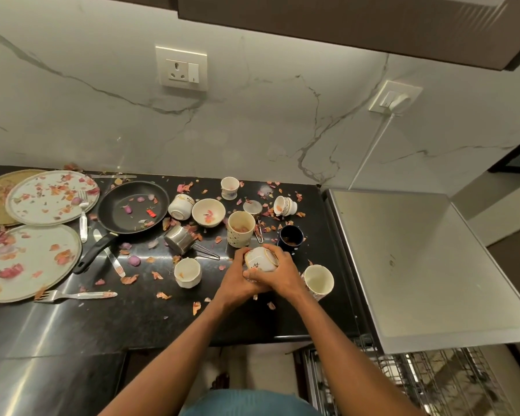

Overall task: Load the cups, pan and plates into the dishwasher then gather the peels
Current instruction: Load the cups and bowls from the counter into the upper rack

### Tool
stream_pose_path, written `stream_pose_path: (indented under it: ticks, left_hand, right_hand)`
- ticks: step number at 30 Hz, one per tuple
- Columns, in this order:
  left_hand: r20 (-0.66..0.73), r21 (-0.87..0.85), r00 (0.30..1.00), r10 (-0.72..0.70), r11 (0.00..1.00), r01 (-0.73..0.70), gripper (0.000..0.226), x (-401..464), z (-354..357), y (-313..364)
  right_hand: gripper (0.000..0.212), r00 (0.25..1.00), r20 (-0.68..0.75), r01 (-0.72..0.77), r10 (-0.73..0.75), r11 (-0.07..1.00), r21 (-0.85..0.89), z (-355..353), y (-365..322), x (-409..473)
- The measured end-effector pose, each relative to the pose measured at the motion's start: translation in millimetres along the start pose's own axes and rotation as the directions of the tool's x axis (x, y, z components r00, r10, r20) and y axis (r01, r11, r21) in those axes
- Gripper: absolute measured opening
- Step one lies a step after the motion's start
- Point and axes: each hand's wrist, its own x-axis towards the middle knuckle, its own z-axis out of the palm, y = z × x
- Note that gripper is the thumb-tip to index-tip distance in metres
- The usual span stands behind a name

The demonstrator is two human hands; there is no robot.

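White floral cup [260, 259] tilted, gripped by curled fingers of left hand [237, 283] and right hand [284, 273] above black counter [162, 319].

Plates [51, 196] lie at the tabletop's [138, 319] left end, the pan [132, 207] just right of them. Cups [241, 228] stand further right. The dishwasher [418, 265] adjoins on the right.

we reach both bare forearms forward and inward until they meet at the wrists. our left hand [237, 280] and right hand [282, 273] are cupped together, fingers curled, thumbs on top, holding a small white cup [260, 259] tipped on its side between the palms.
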Motion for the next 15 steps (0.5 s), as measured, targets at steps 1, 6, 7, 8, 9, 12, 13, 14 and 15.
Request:
stream_pose_path:
  ticks: [1,6,7,8,9,12,13,14,15]
  left_hand:
    - [0.001,-0.014,1.000,0.002,1.000,-0.002,0.098,1.2,5.2,4.2]
    - [-0.070,-0.168,0.998,-0.003,0.986,-0.008,0.081,7.6,39.5,35.1]
    - [-0.081,-0.191,0.997,0.004,0.981,-0.020,0.077,9.3,46.7,42.2]
    - [-0.083,-0.210,0.997,0.009,0.977,-0.026,0.072,11.1,53.7,49.7]
    - [-0.074,-0.230,0.997,0.014,0.973,-0.031,0.070,13.7,60.5,56.8]
    - [-0.016,-0.270,0.999,0.033,0.962,-0.036,0.072,21.3,82.2,75.9]
    - [0.011,-0.280,0.999,0.042,0.959,-0.038,0.075,23.2,90.7,81.5]
    - [0.040,-0.289,0.998,0.053,0.957,-0.039,0.077,24.6,100.5,87.0]
    - [0.066,-0.295,0.996,0.064,0.955,-0.042,0.079,25.7,112.0,92.4]
  right_hand:
    - [0.094,1.000,-0.011,-0.018,0.019,1.000,0.019,-3.8,1.1,-1.4]
    - [0.060,0.997,-0.058,-0.019,0.040,0.942,0.334,-31.8,1.4,-15.1]
    - [0.050,0.997,-0.070,-0.013,0.044,0.916,0.400,-37.7,1.7,-17.9]
    - [0.046,0.996,-0.075,-0.015,0.057,0.882,0.470,-44.3,2.1,-21.3]
    - [0.047,0.994,-0.070,-0.027,0.078,0.835,0.550,-51.6,1.5,-25.4]
    - [0.048,0.984,-0.063,-0.065,0.169,0.655,0.753,-80.2,3.2,-39.7]
    - [0.046,0.979,-0.075,-0.062,0.190,0.627,0.776,-92.7,5.0,-44.9]
    - [0.045,0.976,-0.089,-0.053,0.198,0.614,0.787,-105.8,6.9,-51.0]
    - [0.044,0.973,-0.106,-0.040,0.203,0.606,0.795,-118.8,10.5,-57.0]
